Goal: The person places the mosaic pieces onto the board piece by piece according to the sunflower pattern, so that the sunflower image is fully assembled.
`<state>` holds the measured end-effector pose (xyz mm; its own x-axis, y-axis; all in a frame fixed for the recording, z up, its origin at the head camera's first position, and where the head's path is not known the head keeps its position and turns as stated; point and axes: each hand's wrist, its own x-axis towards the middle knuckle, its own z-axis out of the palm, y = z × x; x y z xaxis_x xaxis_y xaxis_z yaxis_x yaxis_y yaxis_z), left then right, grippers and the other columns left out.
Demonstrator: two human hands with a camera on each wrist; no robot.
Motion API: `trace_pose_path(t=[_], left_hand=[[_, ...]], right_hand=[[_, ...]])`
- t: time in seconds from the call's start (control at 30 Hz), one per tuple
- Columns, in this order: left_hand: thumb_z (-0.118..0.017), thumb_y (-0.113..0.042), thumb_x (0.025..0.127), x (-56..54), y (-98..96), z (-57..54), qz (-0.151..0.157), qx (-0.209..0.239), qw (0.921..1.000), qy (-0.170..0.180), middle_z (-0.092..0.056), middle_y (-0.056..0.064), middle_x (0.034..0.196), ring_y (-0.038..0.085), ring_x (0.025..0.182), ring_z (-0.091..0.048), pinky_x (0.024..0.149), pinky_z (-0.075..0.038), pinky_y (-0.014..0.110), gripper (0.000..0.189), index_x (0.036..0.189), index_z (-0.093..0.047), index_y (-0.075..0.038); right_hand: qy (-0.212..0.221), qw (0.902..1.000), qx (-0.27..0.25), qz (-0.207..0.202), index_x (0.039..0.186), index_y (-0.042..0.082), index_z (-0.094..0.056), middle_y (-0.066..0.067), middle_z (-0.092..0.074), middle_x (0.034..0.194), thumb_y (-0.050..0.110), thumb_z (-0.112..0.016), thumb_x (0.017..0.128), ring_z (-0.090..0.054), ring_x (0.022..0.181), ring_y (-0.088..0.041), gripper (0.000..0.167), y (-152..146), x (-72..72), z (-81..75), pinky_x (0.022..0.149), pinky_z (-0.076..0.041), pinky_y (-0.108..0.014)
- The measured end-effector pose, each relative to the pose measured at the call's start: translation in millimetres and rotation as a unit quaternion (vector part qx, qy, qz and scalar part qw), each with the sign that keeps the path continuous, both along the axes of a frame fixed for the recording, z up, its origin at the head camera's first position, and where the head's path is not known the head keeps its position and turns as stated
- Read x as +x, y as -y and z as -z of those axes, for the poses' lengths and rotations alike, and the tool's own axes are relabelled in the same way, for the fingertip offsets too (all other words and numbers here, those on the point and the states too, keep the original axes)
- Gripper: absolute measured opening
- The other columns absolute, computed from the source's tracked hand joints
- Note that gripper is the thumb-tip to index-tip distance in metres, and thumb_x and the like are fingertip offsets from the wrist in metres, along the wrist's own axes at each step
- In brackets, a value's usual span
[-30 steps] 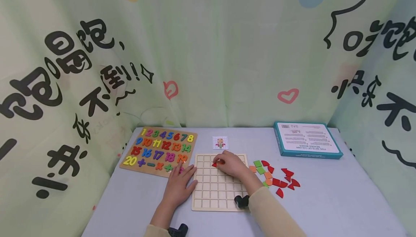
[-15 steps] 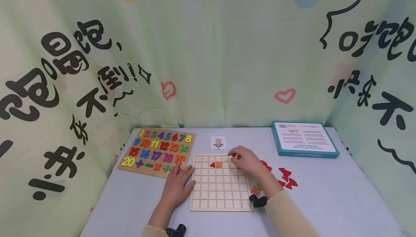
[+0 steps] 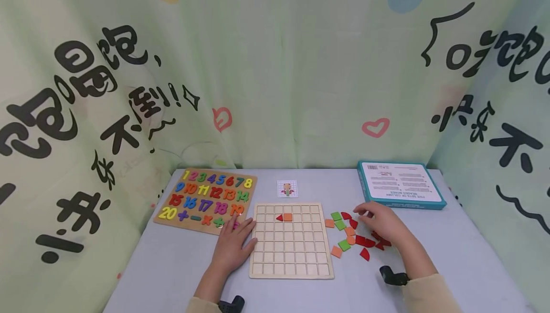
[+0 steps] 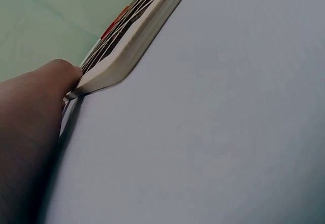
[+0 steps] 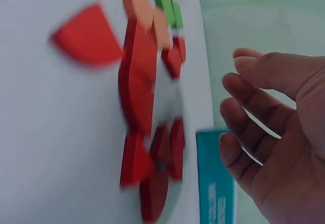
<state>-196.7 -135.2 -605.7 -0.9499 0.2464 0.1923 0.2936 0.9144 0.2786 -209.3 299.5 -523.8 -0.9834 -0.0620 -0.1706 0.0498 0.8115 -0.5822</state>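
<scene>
A wooden grid board [image 3: 295,258] lies flat on the table, with a small red triangle [image 3: 280,217] beside an orange square [image 3: 288,217] in its upper part. My left hand [image 3: 231,251] lies with spread fingers at the board's left side; in the left wrist view the thumb [image 4: 63,74] touches the board's edge. Above the scattered red pieces [image 3: 364,241] hovers my right hand [image 3: 384,222], its fingers loosely bent. The right wrist view shows nothing in that hand, and a red quarter-circle [image 5: 89,36] lies among the blocks there.
Left of the grid stands a board of coloured numbers [image 3: 202,191], partly under my left fingers. Behind the grid is a small pattern card [image 3: 287,189]. A teal box [image 3: 399,186] lies at the back right. Green squares [image 3: 344,245] and orange pieces lie right of the grid.
My right hand has left the grid board and moved right over the red pieces. The orange square beside the red triangle is now uncovered. My left hand has stayed in place.
</scene>
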Motion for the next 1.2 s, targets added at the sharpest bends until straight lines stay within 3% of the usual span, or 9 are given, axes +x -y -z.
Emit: trace_pose_path(t=[0.33,0.73,1.2], left_hand=[[-0.057,-0.053,0.094,0.2,0.4,1.4,0.002,0.001,1.0000,0.007,-0.048,-0.009,0.152,0.029,0.153,-0.020,0.124,-0.018,0.055,0.055,0.144,-0.052,-0.030],[-0.057,-0.052,0.094,1.8,0.2,0.3,-0.004,0.001,0.9999,0.009,-0.048,-0.009,0.152,0.030,0.153,-0.020,0.123,-0.019,0.056,0.055,0.144,-0.052,-0.030],[-0.058,-0.052,0.094,1.1,-0.7,-1.4,-0.003,-0.001,1.0000,0.002,-0.048,-0.008,0.152,0.030,0.153,-0.021,0.123,-0.019,0.055,0.055,0.145,-0.052,-0.029]], right_hand=[[0.027,0.9994,0.020,-0.002,0.127,0.012,-0.065,-0.017,-0.062,0.117,0.017,-0.074,0.087,-0.056,0.106,-0.031,0.041,-52,11.1,16.7,0.080,-0.061,-0.042],[0.011,0.9984,0.015,-0.053,0.117,0.024,-0.073,-0.011,-0.061,0.116,0.004,-0.065,0.091,-0.055,0.109,-0.027,0.034,-57,7.5,25.0,0.081,-0.059,-0.040],[0.027,0.9979,0.012,-0.057,0.123,0.024,-0.071,-0.007,-0.061,0.111,0.017,-0.069,0.091,-0.055,0.104,-0.022,0.033,-61,2.1,25.9,0.076,-0.056,-0.032]])
